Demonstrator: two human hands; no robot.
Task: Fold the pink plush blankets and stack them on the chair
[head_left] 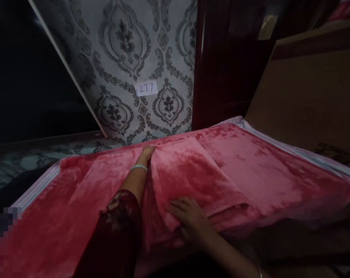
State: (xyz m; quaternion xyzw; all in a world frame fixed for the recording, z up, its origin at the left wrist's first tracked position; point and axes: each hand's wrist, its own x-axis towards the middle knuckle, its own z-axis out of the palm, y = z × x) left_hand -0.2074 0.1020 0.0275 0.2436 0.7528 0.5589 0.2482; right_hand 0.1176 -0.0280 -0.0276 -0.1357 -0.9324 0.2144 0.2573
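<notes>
A folded piece of plush pink-red cloth (189,170) lies on a spread plush blanket (258,166) of the same colour. At the cloth's far left corner, my left hand (147,151) is closed on the fold, with a bracelet (139,167) on its wrist. My right hand (192,218) grips the near left edge, fingers on top and the thumb partly hidden below. Between the two hands this left edge stands slightly raised, with loose creased fabric beside it. Near the right hand, the cloth's front edge shows open layers.
The blanket has striped pale borders at left and right. Behind it is a patterned wall (125,42) with a paper label (146,88) reading 277. A dark screen-like panel (32,77) leans in at left; a dark red door or post (221,61) and a brown board (313,88) stand at right.
</notes>
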